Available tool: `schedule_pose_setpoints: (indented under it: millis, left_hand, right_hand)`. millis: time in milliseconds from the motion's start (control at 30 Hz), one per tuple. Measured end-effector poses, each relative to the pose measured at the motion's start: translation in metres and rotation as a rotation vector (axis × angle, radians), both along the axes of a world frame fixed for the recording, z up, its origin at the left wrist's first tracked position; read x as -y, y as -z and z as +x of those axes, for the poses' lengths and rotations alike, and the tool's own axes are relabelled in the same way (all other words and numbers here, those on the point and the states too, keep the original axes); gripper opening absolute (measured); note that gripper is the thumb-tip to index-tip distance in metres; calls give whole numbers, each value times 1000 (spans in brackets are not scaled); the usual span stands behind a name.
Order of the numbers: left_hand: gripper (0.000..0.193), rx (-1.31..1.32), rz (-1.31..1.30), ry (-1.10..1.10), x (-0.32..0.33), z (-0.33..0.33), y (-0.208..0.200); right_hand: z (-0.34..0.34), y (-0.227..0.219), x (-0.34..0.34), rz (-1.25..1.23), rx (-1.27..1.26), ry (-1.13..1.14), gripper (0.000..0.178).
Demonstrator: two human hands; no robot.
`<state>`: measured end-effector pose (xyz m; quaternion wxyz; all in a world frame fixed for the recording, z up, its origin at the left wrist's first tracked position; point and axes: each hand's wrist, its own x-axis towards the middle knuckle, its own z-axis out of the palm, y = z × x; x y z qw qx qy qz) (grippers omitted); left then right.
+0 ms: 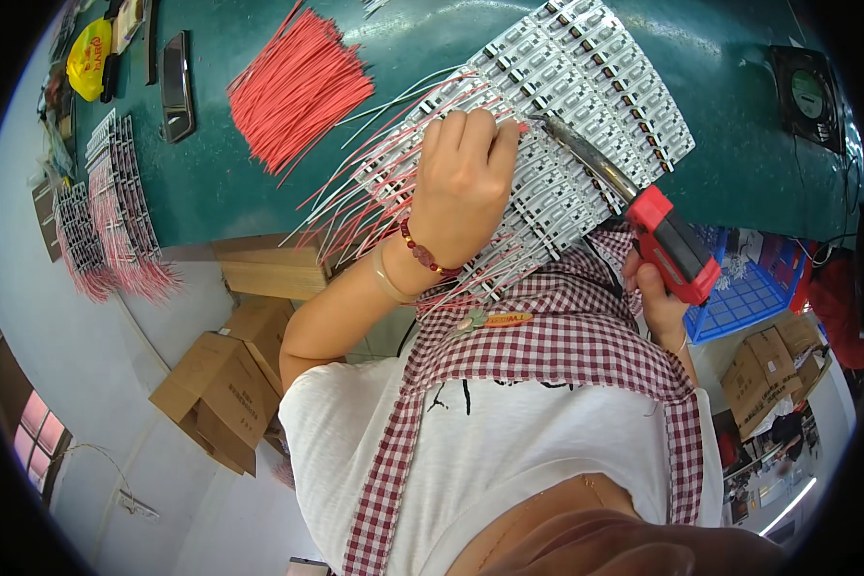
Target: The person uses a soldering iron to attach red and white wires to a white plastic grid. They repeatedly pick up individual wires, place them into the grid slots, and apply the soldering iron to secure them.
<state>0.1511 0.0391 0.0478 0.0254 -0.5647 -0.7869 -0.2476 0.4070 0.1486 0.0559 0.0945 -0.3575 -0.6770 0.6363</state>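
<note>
My left hand (466, 182) is closed in a pinch above the panel of small grey circuit boards (586, 86). A bit of red wire (523, 127) shows at its fingertips; the rest of that wire is hidden by the hand. My right hand (658, 302) is wrapped round the red and black handle of a soldering gun (677, 245). The gun's metal barrel slants over the boards, its tip close to my left fingertips. Red and white wires (355, 206) stick out from the boards' left side.
A heap of cut red wires (302, 86) lies on the green table (202, 182). A phone (177, 86) and wired board panels (120, 202) are farther left. At the right are a black square device (806, 96) and a blue basket (739, 298). Cardboard boxes (216, 384) stand below the table.
</note>
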Motion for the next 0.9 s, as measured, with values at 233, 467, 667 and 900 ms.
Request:
schedule_pose_setpoints:
  millis: [233,467,667,900]
  left_hand:
    - [19,-27,3,2,-1,-1,1]
    - [24,-5,27,37,3,4,-7]
    - [15,27,8,59,3,9,-1]
    - [12,13,17,55,2,9,2]
  right_hand:
    - [-4,-12,-2,-65,-59,24,18]
    - [3,-7,-1,-30,-68,13,53]
    - [10,-4,3,-39,-7,36,49]
    - [8,-9,0,-54,-14,10,25]
